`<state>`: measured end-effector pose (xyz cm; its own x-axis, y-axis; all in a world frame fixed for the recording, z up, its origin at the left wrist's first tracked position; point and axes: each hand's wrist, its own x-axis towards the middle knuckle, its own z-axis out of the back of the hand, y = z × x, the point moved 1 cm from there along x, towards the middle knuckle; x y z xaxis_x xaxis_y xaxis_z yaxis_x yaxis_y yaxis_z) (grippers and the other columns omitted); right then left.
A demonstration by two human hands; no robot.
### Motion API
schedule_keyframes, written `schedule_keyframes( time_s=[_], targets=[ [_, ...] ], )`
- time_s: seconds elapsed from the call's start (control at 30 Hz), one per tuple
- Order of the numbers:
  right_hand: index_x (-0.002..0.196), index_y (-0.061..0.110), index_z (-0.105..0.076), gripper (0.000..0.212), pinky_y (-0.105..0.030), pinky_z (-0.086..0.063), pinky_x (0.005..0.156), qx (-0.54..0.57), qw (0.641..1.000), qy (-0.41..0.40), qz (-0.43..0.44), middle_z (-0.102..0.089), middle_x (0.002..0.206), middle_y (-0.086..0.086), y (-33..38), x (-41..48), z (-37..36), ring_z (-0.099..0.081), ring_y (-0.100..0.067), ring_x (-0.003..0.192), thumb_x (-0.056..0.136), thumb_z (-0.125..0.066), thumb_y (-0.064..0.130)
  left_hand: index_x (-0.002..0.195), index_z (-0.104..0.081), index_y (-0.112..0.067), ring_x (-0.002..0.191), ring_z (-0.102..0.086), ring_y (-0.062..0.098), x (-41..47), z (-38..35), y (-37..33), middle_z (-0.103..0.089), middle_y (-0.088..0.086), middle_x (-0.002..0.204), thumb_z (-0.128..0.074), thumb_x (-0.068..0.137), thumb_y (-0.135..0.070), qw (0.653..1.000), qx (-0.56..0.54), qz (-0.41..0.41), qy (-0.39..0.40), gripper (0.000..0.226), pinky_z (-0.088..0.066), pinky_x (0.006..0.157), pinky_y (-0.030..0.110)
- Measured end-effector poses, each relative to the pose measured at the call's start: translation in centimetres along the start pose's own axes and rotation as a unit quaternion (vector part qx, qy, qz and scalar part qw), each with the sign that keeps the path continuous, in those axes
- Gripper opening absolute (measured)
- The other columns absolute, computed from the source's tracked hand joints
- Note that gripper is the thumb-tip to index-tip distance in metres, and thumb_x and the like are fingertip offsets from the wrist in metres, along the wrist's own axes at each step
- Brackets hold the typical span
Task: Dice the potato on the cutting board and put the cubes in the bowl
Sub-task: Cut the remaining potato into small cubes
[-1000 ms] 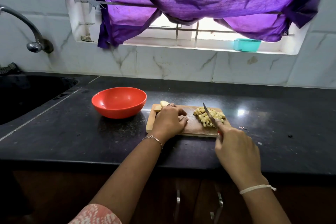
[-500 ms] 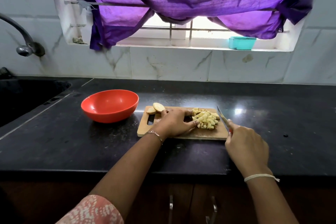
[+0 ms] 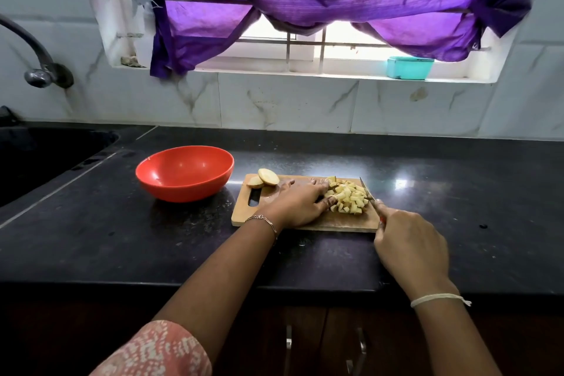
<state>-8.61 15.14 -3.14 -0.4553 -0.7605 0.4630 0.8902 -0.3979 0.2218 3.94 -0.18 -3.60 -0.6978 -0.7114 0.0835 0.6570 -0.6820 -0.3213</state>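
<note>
A wooden cutting board [image 3: 341, 224] lies on the black counter. On its right half sits a pile of yellow potato cubes [image 3: 348, 198]. Two potato end slices [image 3: 265, 178] rest at the board's far left corner. My left hand [image 3: 300, 201] lies flat on the board with its fingertips against the left side of the pile. My right hand [image 3: 407, 246] grips a knife [image 3: 367, 191] by its red handle, the blade standing against the right side of the pile. An empty red bowl [image 3: 184, 172] stands left of the board.
A dark sink [image 3: 45, 156] with a tap [image 3: 36, 70] fills the far left. Behind the counter rises a marble-tiled wall, with a teal box [image 3: 409, 68] on the window sill under a purple curtain. Cabinet handles [image 3: 360, 351] show below the counter edge.
My left hand has uncurled and slid right across the board until its fingers met the cubes. The knife has come in against the pile's right side.
</note>
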Motion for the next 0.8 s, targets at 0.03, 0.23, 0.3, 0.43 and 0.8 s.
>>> schedule_keyframes(
  time_s=[0.03, 0.23, 0.3, 0.43, 0.8],
  targets=[
    [0.142, 0.038, -0.042, 0.049, -0.033, -0.051, 0.074, -0.002, 1.000, 0.001, -0.001, -0.067, 0.112, 0.000, 0.1, 0.0, 0.0, -0.064, -0.021, 0.095, 0.097, -0.045, 0.020, 0.152, -0.026, -0.021, 0.148, -0.013, 0.017, -0.1, -0.1, 0.0, -0.024, 0.006, 0.158, -0.033, 0.102, -0.046, 1.000, 0.000, 0.000, 0.002, 0.057, -0.003, 0.119, 0.051],
    [0.143, 0.037, -0.041, 0.048, -0.034, -0.053, 0.072, 0.013, 1.000, -0.011, -0.016, -0.067, 0.107, -0.001, 0.1, -0.1, 0.7, -0.064, -0.022, 0.091, 0.097, -0.045, 0.021, 0.148, -0.036, -0.020, 0.144, -0.025, 0.017, -0.2, 0.0, -0.1, -0.035, 0.000, 0.154, -0.038, 0.102, -0.041, 0.998, -0.046, -0.001, -0.037, 0.050, -0.008, 0.120, 0.045],
    [0.142, 0.036, -0.043, 0.048, -0.032, -0.050, 0.068, 0.025, 0.999, -0.019, -0.011, -0.067, 0.102, 0.000, 0.3, -0.1, 1.1, -0.064, -0.021, 0.087, 0.097, -0.047, 0.020, 0.144, -0.043, -0.020, 0.139, -0.036, 0.021, -0.2, 0.0, 0.1, -0.045, 0.003, 0.147, -0.042, 0.101, -0.036, 0.994, -0.087, 0.001, -0.068, 0.046, -0.021, 0.117, 0.045],
    [0.141, 0.035, -0.044, 0.046, -0.028, -0.045, 0.064, 0.052, 0.998, -0.027, 0.012, -0.068, 0.097, 0.000, 1.1, -0.2, 1.7, -0.063, -0.019, 0.084, 0.097, -0.051, 0.024, 0.136, -0.054, -0.024, 0.131, -0.046, 0.022, -0.7, 0.5, 0.2, -0.054, 0.002, 0.140, -0.049, 0.100, -0.025, 0.984, -0.102, 0.005, -0.144, 0.036, -0.036, 0.109, 0.039],
    [0.139, 0.045, -0.044, 0.049, -0.030, -0.047, 0.075, 0.143, 0.986, -0.003, 0.088, -0.065, 0.109, 0.001, 6.9, -1.0, -0.3, -0.061, -0.019, 0.099, 0.095, -0.049, 0.024, 0.141, -0.045, -0.012, 0.130, -0.045, 0.026, -3.5, 4.0, 5.3, -0.052, 0.012, 0.138, -0.064, 0.087, -0.006, 0.961, 0.001, 0.134, -0.240, 0.058, -0.032, 0.110, 0.031]
  ],
)
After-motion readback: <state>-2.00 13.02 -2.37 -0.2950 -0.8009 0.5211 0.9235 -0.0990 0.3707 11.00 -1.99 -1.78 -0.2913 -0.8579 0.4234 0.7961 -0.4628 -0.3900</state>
